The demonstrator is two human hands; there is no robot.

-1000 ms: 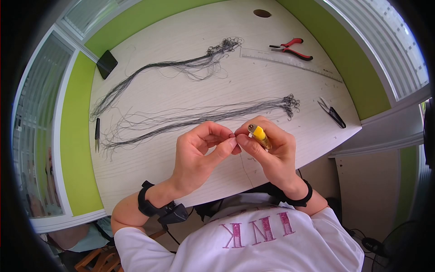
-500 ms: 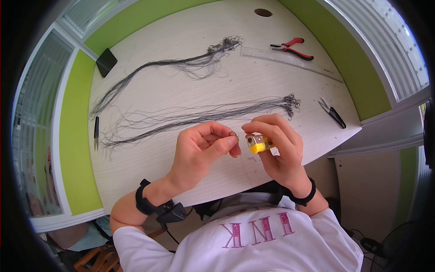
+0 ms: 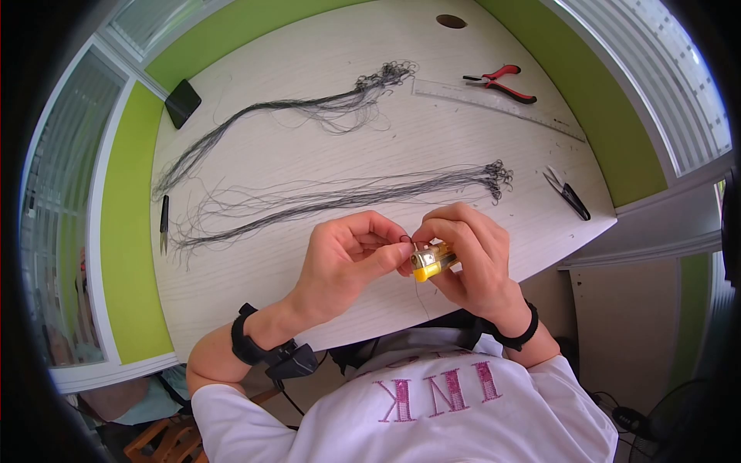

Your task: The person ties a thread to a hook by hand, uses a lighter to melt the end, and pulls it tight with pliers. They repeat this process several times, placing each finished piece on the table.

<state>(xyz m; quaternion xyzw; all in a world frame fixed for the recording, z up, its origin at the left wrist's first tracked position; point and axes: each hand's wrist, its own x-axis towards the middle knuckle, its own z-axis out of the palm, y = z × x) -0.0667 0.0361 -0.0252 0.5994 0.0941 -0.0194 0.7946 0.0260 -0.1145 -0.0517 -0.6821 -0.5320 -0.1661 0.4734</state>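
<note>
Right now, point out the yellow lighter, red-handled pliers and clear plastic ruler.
Yellow lighter (image 3: pixel 429 270), head view: yellow side.
Red-handled pliers (image 3: pixel 489 81), head view: pivot.
Clear plastic ruler (image 3: pixel 494 106), head view: middle.

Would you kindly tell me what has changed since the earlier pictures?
The right hand turned the yellow, metal-topped lighter and brought it leftward and lower in view, close to the left hand, which still pinches a small dark loop. The red-handled pliers and both dark strand bundles stayed put.

Left hand (image 3: pixel 336 258) pinches small dark hook (image 3: pixel 405 238); right hand (image 3: pixel 480 258) grips yellow lighter (image 3: pixel 431 263) just beside it. Red-handled pliers (image 3: pixel 489 79) beyond.
</note>
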